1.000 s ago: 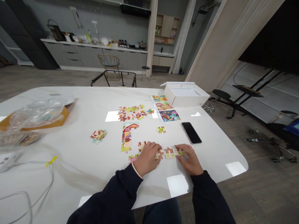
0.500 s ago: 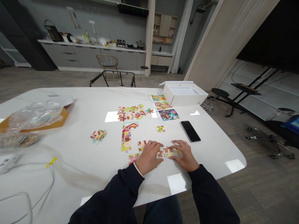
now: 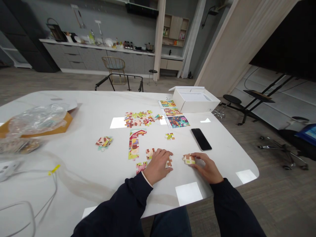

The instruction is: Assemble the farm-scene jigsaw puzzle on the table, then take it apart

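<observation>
My left hand (image 3: 158,165) rests on the table with curved fingers over a brown puzzle piece (image 3: 169,161), most of it hidden. To the right, my right hand (image 3: 206,167) pinches a brown and cream puzzle piece (image 3: 189,159) between thumb and fingers. Beside my left hand lie a spotted piece (image 3: 149,153) and a pink piece (image 3: 141,167). A joined strip with a red barn (image 3: 133,147) lies farther left. One yellow-green piece (image 3: 170,136) sits alone above my left hand.
Loose pieces (image 3: 140,118) lie beyond the strip, near picture sheets (image 3: 178,121) and a white box (image 3: 195,101). A small pile (image 3: 104,143) is at left. The phone (image 3: 201,139) lies beyond my right hand. Plastic wrapping (image 3: 37,120) and cables (image 3: 55,184) are far left.
My right hand has moved right with the brown and cream piece, opening a gap from my left hand. My left hand has stayed in place.
</observation>
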A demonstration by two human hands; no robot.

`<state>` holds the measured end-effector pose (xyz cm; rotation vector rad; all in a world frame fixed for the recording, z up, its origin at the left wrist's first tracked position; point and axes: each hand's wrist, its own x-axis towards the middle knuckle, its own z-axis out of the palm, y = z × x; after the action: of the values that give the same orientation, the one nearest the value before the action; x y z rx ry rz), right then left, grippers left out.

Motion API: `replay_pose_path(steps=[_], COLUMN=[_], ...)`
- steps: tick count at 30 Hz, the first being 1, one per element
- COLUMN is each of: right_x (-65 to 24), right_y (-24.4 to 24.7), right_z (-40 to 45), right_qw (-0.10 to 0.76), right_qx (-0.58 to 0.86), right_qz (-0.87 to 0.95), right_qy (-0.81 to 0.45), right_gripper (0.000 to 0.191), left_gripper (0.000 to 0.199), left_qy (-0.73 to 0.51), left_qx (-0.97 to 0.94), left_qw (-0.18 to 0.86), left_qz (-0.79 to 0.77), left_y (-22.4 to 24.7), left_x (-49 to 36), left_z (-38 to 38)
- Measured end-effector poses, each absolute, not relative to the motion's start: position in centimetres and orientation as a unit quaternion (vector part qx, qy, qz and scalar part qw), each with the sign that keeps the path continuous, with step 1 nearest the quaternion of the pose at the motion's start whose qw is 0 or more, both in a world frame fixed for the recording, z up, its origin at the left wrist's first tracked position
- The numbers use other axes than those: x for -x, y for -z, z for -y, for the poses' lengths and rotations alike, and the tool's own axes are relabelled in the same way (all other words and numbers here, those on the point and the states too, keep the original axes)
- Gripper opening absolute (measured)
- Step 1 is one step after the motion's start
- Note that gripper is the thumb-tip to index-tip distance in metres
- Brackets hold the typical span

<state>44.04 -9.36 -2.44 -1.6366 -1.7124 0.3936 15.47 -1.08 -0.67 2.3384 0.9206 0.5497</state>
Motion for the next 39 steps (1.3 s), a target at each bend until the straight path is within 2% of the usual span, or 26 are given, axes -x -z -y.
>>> replay_pose_path(steps=[4,8,13,17,27,30,34,39], right_x=[-41.6,-42.4,-46.6,-48.1,-47.9,-47.6,-47.7,-47.7], right_y=[3.0,2.7,1.9,1.9,1.5,1.2,1.2,1.5], right_z=[9.0,8.7,8.4,8.1,8.1,8.2,7.8,7.4], right_qw=[0.367,0.371,0.297,0.260,0.257,0.252,0.245,0.260], right_qx=[0.627,0.616,0.641,0.636,0.649,0.650,0.651,0.647], right_qz=[0.671,0.674,0.688,0.700,0.688,0.690,0.688,0.680], right_qy=[-0.147,-0.169,-0.166,-0.195,-0.200,-0.194,-0.207,-0.226], right_gripper=[0.033,0.033,0.030,0.030,0.037,0.042,0.039,0.038], left_gripper=[0.049,0.033,0.018,0.020,0.022,0.024,0.028,0.064], left_qy=[-0.201,-0.203,-0.213,-0.213,-0.211,-0.206,-0.195,-0.157], left_qx=[-0.872,-0.873,-0.877,-0.878,-0.877,-0.879,-0.883,-0.929], left_qw=[0.279,0.280,0.271,0.270,0.271,0.268,0.258,0.227], left_qz=[-0.348,-0.344,-0.335,-0.335,-0.335,-0.336,-0.339,-0.246], left_y=[0.5,0.2,-0.3,-0.4,-0.4,-0.5,-0.6,-0.7], left_x=[-15.4,-15.3,-15.2,-15.2,-15.1,-15.1,-15.2,-16.4], left_z=[1.0,1.0,1.1,1.1,1.0,1.0,1.3,2.7])
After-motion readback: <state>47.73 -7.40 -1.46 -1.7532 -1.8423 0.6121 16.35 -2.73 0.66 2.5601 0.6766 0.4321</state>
